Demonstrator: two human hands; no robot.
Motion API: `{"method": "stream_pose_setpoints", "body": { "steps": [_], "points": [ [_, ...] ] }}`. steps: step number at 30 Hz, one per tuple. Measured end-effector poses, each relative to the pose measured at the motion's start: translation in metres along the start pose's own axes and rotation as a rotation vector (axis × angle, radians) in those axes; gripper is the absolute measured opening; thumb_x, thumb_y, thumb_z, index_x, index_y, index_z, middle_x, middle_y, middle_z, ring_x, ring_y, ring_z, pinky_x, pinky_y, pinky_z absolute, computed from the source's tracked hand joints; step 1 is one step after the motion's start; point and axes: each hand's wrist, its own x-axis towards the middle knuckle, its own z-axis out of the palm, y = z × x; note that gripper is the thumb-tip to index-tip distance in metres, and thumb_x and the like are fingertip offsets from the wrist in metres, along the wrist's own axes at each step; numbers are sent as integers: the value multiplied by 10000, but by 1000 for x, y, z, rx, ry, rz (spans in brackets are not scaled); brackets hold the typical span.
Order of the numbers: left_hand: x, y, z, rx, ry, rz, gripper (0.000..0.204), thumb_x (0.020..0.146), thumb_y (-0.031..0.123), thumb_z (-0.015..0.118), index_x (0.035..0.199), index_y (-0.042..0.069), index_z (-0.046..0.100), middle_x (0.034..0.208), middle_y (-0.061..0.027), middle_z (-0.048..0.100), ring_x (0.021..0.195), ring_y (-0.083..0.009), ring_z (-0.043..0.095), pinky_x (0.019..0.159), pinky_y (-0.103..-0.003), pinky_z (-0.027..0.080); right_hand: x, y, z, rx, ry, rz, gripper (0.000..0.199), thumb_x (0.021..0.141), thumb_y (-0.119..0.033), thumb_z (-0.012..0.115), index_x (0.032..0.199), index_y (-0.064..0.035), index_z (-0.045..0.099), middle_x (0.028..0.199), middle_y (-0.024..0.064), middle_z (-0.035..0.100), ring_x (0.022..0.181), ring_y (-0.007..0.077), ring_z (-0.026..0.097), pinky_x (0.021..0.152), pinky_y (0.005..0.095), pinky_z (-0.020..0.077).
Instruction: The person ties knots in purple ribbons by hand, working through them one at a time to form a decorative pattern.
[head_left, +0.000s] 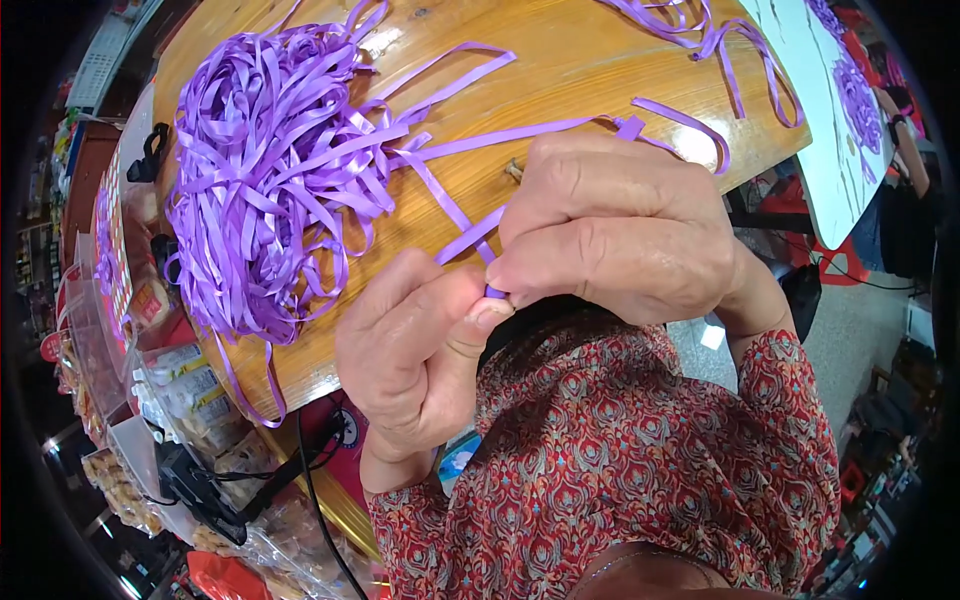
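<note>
My left hand (415, 350) and my right hand (620, 225) meet close to my chest, over the near edge of the wooden table. Between their thumbs and fingertips both pinch a narrow purple ribbon (465, 238); only a small piece shows at the tips. From there the ribbon runs back across the wood toward a big tangled heap of purple ribbon (270, 180) at the left. Another strand passes behind my right hand and curls out beyond its knuckles. My right palm and the folded fingers hide part of the ribbon.
The wooden table (440, 90) spreads ahead. More loose purple ribbon (715, 35) lies at its far right. Beyond stands a white table (835, 190) with purple ribbon, and another person's arm (905, 150). Packaged goods (195, 395) and a black cable (315, 500) are at the left.
</note>
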Motion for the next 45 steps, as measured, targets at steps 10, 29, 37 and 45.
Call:
{"method": "stream_pose_setpoints", "body": {
  "steps": [10,29,37,45],
  "points": [
    [4,-21,12,-267,56,-78,94,805,48,666,847,-29,633,678,-40,527,571,-112,408,518,-238,314,-10,18,-5,166,19,179,320,707,-93,741,995,22,663,811,126,648,684,230,627,590,307,479],
    [22,-34,17,-154,-79,-30,177,865,95,603,996,-23,621,925,-94,556,813,-156,512,731,-263,408,-25,18,-27,-42,37,267,146,787,-57,682,924,-13,660,855,81,627,760,220,615,639,310,473],
    [44,-65,17,-138,109,-262,129,896,34,557,983,-30,628,882,-29,539,807,-83,497,708,-197,395,13,42,-110,-175,167,471,139,831,-123,651,924,-23,679,795,71,659,713,156,619,628,272,475],
    [44,-74,25,-14,67,-192,91,869,35,593,930,-17,638,806,-24,559,697,-86,475,621,-199,376,77,92,-202,-632,314,266,290,851,-167,619,1075,18,631,982,123,666,884,217,619,789,324,488]
  ]
}}
